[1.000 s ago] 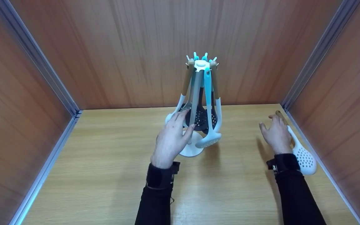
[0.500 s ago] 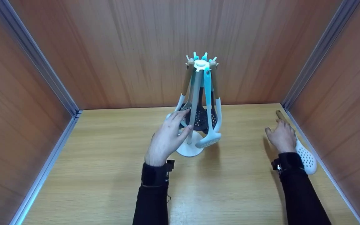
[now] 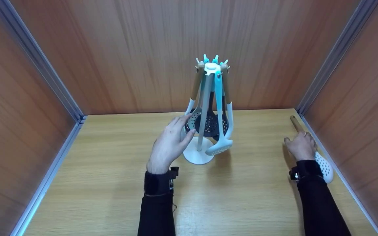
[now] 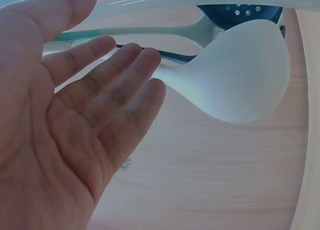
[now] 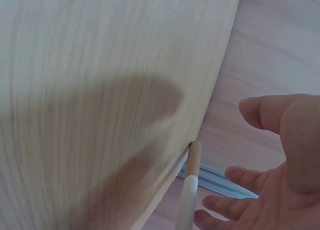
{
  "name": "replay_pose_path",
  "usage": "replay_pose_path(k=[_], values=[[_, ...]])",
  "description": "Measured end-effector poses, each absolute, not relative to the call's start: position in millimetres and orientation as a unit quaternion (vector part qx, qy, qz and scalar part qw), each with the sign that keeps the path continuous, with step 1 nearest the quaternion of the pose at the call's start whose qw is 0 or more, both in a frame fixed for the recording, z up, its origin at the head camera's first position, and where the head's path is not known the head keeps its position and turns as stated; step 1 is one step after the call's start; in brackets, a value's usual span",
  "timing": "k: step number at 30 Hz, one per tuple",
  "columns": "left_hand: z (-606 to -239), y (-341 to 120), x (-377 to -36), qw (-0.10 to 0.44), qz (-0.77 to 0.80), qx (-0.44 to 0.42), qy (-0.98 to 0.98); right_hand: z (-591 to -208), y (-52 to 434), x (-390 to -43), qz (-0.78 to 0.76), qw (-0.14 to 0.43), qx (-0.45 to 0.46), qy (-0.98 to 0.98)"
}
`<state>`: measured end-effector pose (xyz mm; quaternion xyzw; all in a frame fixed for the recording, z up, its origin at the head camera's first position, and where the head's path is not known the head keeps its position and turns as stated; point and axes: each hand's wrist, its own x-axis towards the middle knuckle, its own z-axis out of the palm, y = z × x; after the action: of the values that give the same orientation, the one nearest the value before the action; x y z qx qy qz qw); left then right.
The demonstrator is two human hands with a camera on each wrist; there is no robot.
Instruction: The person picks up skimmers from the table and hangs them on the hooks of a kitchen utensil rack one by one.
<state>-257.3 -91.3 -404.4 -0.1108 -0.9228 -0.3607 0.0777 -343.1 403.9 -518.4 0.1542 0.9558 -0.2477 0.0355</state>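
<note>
A white utensil stand (image 3: 198, 158) with a round base and central pole holds several hanging kitchen utensils. My left hand (image 3: 170, 141) is beside the stand, fingers extended and holding nothing. In the left wrist view, a white rounded utensil head (image 4: 245, 74) hangs just beyond its fingertips; I cannot tell whether they touch. At the right, a white slotted spoon (image 3: 324, 168) with a wooden handle (image 3: 295, 124) lies on the table. My right hand (image 3: 302, 146) hovers over its neck and hides that part. In the right wrist view, the fingers are spread beside the handle (image 5: 194, 155), not wrapped round it.
A white perforated utensil with a turquoise handle (image 3: 220, 148) hangs at the stand's front. Dark slotted utensils (image 3: 209, 125) hang behind the pole. Wooden panels (image 3: 136, 55) enclose the table (image 3: 110, 180) at the back and sides, with metal strips (image 3: 346, 193) along the side edges.
My right hand has moved right and towards me, from beside the wooden handle to over the spoon's neck. My left hand has drawn left, and the stand's base looks shifted slightly left.
</note>
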Motion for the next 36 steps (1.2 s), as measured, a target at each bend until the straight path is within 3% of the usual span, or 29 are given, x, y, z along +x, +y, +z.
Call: replay_pose_path(k=[15,28,36], values=[[-404,-105,-256,0.094,-0.358,-0.104,-0.923,-516,417,-341,-0.199,0.027,0.167,0.965],[-403,-110,-255,0.105,-0.368,-0.096,-0.919,-511,418,-346,-0.166,0.064,0.155,0.972],[-404,-110,-257,0.121,-0.375,-0.103,-0.913,-507,407,-340,-0.189,0.033,0.124,0.974]])
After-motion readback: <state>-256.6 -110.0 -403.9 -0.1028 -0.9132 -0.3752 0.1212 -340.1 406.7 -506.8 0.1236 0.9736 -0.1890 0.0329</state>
